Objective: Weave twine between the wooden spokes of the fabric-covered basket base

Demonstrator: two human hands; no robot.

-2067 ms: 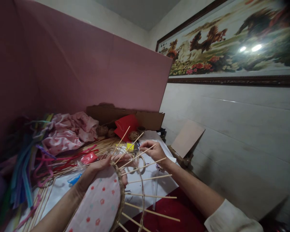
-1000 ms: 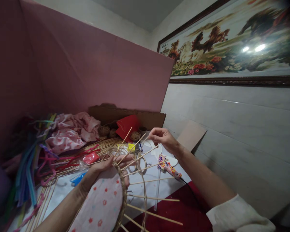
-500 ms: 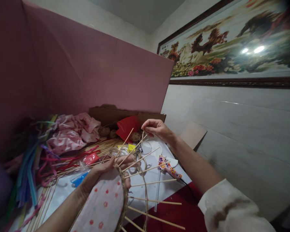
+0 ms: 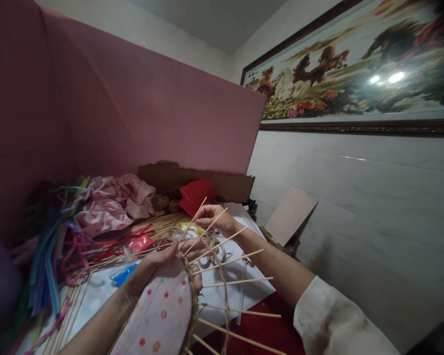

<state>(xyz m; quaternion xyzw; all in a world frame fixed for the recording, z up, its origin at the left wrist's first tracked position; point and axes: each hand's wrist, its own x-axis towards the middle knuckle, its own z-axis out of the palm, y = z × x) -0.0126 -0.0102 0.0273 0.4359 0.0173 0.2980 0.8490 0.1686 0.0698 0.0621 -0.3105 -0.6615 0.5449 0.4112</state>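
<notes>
L hand [image 4: 162, 256] grips the edge of a rounded, pale-pink, red-flowered cloth base [image 4: 159, 310], tilted above the white table covering [image 4: 257, 292], low ctr. Thin pale wooden sticks [image 4: 240, 282] fan from its brown braided rim, w/ a slim brown twine strand [image 4: 226, 301] running across. R hand [image 4: 216, 218], fingertips drawn narrow, is by the far stick tips; can't tell from here if it's got twine. Blue plastic packet [image 4: 124, 275] lies nr L forearm.

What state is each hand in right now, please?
Left hand: closed, holding the flower-print piece by its rim.
Right hand: behind the sticks, bent; whether closed on the twine cannot be told.
</notes>
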